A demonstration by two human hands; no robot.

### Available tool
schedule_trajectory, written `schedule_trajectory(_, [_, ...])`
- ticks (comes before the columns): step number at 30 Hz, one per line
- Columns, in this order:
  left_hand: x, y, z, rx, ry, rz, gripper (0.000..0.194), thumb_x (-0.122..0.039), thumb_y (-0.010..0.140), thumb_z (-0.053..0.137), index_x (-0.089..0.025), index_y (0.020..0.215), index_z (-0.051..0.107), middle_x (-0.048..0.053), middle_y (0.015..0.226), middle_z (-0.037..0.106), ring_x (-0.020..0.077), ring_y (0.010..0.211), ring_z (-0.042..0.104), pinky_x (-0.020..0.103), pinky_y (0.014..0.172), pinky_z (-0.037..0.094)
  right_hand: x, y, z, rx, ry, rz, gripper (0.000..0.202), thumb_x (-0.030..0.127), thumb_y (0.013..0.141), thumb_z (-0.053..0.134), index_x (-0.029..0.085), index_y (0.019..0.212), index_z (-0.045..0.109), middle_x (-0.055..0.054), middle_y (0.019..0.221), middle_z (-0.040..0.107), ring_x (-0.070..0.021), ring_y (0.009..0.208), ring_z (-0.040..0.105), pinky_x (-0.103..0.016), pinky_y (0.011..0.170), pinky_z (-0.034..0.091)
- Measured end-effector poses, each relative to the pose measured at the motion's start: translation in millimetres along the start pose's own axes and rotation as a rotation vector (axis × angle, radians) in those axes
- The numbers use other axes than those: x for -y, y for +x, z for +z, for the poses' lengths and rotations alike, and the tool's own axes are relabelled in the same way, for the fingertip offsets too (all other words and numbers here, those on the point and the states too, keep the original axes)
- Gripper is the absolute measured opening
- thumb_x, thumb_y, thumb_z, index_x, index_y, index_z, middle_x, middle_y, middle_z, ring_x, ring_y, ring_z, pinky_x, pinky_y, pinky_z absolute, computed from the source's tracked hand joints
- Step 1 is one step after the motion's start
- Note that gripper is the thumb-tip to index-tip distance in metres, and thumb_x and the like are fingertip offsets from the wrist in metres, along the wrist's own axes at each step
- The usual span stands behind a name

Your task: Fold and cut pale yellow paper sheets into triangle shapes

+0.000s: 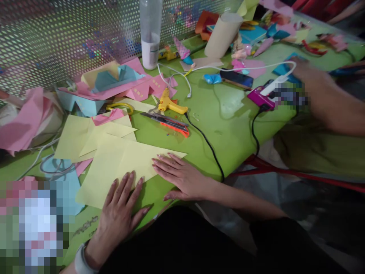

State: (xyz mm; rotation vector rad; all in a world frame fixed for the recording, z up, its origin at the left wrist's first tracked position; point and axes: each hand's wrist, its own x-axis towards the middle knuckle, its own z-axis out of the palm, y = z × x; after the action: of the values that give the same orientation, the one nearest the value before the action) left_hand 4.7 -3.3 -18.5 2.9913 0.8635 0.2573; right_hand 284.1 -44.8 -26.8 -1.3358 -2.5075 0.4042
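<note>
A pale yellow paper sheet (107,171), folded to a long point at its right end, lies at the near edge of a green-covered table (216,133). The person's left hand (121,209), a band (82,260) on its wrist, rests fingers spread on the sheet's near edge. The right hand (182,179) lies flat across its pointed right end. Both hands are loose and unclenched, grasping nothing. Just beyond are more yellow papers (72,133), a box cutter (168,123) and a yellow glue gun (171,104). Farther off stand a clear bottle (150,49) and a leaning cardboard tube (224,36). At right, another person's arm (330,99) reaches in beside a purple power strip (261,99); blur makes its hand hard to read.
</note>
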Motion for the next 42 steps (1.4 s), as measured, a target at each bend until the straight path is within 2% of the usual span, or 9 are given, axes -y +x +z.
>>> schedule_trajectory(11, [4,2,2.4,-0.015,0.02,0.041,0.077,-0.051,0.096,0.051,-0.018,0.159,0.023,0.016,0.158,0.038,0.0322,0.146,0.037,0.047,0.122,0.021,-1,2,-2,0.002,-0.026,0.024,0.087,0.072,0.095,0.032,0.007,0.154,0.033,-0.014,0.163,0.028,-0.0262,0.154,0.016,-0.049,0.127,0.009])
schedule_trajectory(17, [7,2,1.8,-0.005,0.035,0.059,0.076,-0.053,0.096,0.049,-0.017,0.159,0.024,0.016,0.16,0.035,0.0319,0.148,0.033,0.046,0.123,0.019,-1,2,0,0.016,-0.024,0.033,0.088,0.073,0.094,0.032,0.009,0.154,0.033,-0.014,0.162,0.029,-0.0249,0.154,0.017,-0.048,0.127,0.012])
schedule_trajectory(22, [10,-3,-3.7,0.0,0.046,0.096,0.08,-0.058,0.096,0.044,-0.013,0.159,0.021,0.017,0.16,0.033,0.03,0.149,0.032,0.043,0.125,0.014,-13,-11,-3,0.046,-0.08,0.093,0.093,0.074,0.094,0.032,0.006,0.157,0.023,-0.016,0.163,0.023,-0.027,0.154,0.017,-0.049,0.125,0.017])
schedule_trajectory(26, [14,-17,-8.6,0.005,0.086,0.097,0.089,-0.068,0.093,0.041,-0.01,0.159,0.021,0.018,0.159,0.035,0.0302,0.145,0.038,0.042,0.125,0.012,-25,-28,-8,0.021,-0.162,0.162,0.097,0.073,0.093,0.034,0.01,0.16,0.004,-0.018,0.163,0.021,-0.0295,0.152,0.022,-0.054,0.124,0.019])
schedule_trajectory(29, [18,-33,-12.3,0.007,0.119,0.085,0.098,-0.073,0.089,0.042,-0.008,0.158,0.02,0.02,0.156,0.039,0.0316,0.142,0.044,0.044,0.125,0.01,-29,-38,-9,-0.002,-0.214,0.189,0.096,0.072,0.094,0.033,0.012,0.159,-0.004,-0.018,0.163,0.022,-0.0302,0.152,0.024,-0.057,0.123,0.019])
schedule_trajectory(34, [21,-61,-19.2,-0.004,0.163,0.048,0.104,-0.076,0.087,0.043,-0.004,0.158,0.018,0.021,0.154,0.041,0.0327,0.139,0.047,0.045,0.125,0.009,-32,-44,-11,0.019,-0.245,0.215,0.095,0.072,0.094,0.033,0.013,0.16,-0.002,-0.018,0.162,0.023,-0.0309,0.152,0.024,-0.059,0.122,0.019])
schedule_trajectory(42, [22,-86,-22.1,-0.037,0.171,-0.023,0.1,-0.075,0.089,0.041,-0.009,0.16,0.014,0.018,0.155,0.041,0.0303,0.141,0.044,0.044,0.124,0.015,-39,-48,-10,0.05,-0.258,0.218,0.09,0.072,0.095,0.03,0.016,0.161,0.004,-0.015,0.163,0.024,-0.0302,0.152,0.022,-0.057,0.122,0.022])
